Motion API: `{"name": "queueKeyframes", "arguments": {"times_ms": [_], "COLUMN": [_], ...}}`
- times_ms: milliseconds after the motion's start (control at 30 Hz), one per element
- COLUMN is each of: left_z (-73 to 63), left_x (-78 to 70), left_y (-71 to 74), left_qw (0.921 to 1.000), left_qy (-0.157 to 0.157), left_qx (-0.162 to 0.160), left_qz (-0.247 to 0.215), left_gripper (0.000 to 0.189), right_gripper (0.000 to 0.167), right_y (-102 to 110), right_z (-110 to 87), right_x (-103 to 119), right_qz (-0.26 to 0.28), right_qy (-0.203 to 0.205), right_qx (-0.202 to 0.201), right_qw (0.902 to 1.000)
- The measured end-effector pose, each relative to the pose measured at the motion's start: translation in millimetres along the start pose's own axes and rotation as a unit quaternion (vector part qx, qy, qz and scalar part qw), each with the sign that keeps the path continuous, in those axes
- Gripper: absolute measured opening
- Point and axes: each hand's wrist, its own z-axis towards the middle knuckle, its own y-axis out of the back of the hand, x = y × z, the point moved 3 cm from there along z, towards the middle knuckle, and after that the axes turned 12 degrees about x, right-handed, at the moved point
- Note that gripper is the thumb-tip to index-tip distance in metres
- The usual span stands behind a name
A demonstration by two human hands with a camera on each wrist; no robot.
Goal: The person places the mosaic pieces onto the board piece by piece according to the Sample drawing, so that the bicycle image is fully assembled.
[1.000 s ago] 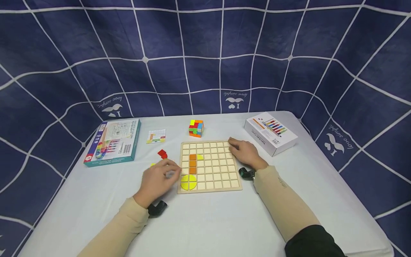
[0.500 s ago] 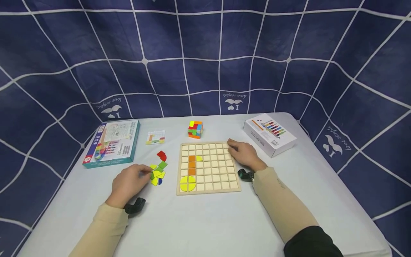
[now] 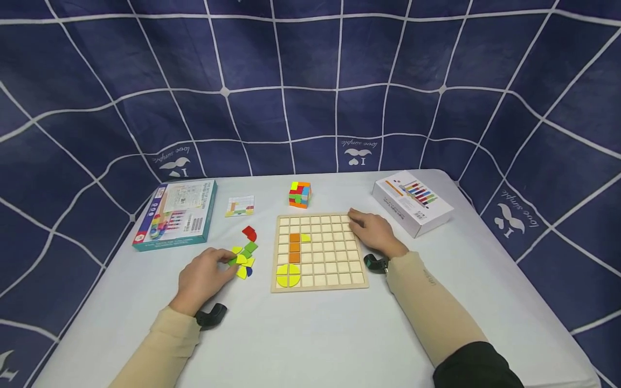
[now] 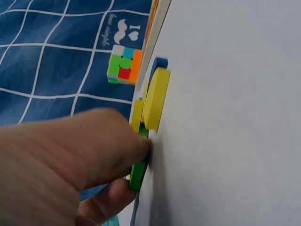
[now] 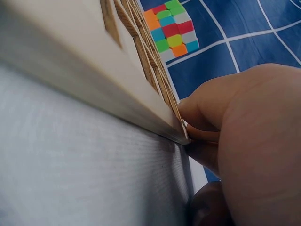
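Observation:
My left hand (image 3: 206, 275) is at the left side of a small pile of coloured tiles. Its thumb and fingers pinch a green tile (image 4: 138, 175), seen edge-on in the left wrist view. Yellow tiles (image 4: 157, 99) lie just beyond the fingertips, partly over the green one. A square wooden grid board (image 3: 331, 264) lies right of the pile. On it are three orange squares (image 3: 294, 247) in a column, a yellow quarter-round tile (image 3: 305, 237) and a yellow circle (image 3: 288, 275) made of quarter tiles. My right hand (image 3: 375, 233) grips the board's right edge near the far corner.
Red tiles (image 3: 249, 233) lie behind the pile, and a blue tile (image 3: 249, 271) at its near side. Farther back are a pattern card (image 3: 240, 206) and a puzzle cube (image 3: 299, 195). A teal-edged box (image 3: 177, 215) stands left, a white box (image 3: 412, 203) right.
My left hand has moved left from the board's edge to the tile pile, uncovering the tiles there, and now pinches a green one. My right hand has stayed at the board.

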Motion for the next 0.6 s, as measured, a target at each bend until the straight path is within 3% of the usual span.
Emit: {"name": "queueKeyframes", "arguments": {"times_ms": [300, 600], "left_z": [-1.4, -0.6], "left_x": [10.1, 15.2], "left_y": [8.1, 10.4], "left_qw": [0.9994, 0.9997], "left_qy": [-0.007, 0.0], "left_qx": [0.002, 0.01], "left_qz": [0.035, 0.023], "left_gripper": [0.035, 0.034], "right_gripper": [0.05, 0.05], "right_y": [-1, -1], "right_z": [-0.3, 0.9], "right_x": [-2, -2], "right_qz": [0.012, 0.009], "right_qy": [-0.003, 0.004], "right_qx": [0.001, -0.004], "right_qw": [0.9999, 0.9999]}}
